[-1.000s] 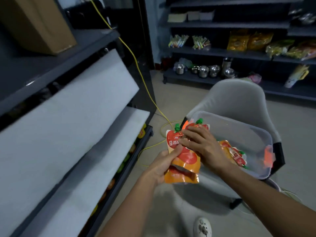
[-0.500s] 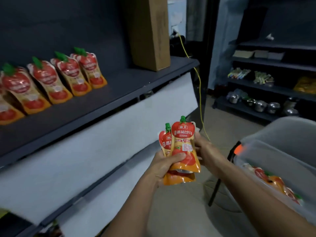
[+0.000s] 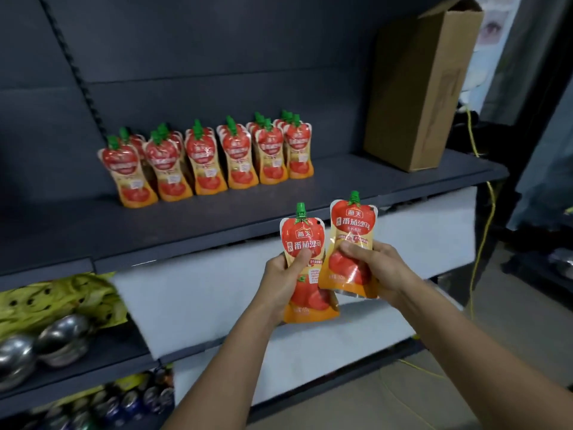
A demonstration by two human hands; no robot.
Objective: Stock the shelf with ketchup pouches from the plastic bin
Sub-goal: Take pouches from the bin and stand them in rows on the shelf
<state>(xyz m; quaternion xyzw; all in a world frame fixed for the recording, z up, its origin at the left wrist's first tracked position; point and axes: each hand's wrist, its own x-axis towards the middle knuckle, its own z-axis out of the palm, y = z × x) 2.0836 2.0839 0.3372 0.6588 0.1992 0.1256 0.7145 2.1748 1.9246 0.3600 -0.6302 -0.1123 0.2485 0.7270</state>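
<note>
Left hand [image 3: 283,276] clamps one ketchup pouch [image 3: 305,268]; right hand [image 3: 376,268] clamps a second pouch [image 3: 350,243]. Both upright, green caps up, long axes near vertical, held before the shelf [image 3: 356,181] edge, below the stocked row [image 3: 207,156].

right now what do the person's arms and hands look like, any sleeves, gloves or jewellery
Both are bare: the left hand and right hand wear no gloves, and no rings, watch or wristband show. Both forearms are uncovered right down to the bottom edge of the picture, with no sleeve, cable or marking in sight.
</note>
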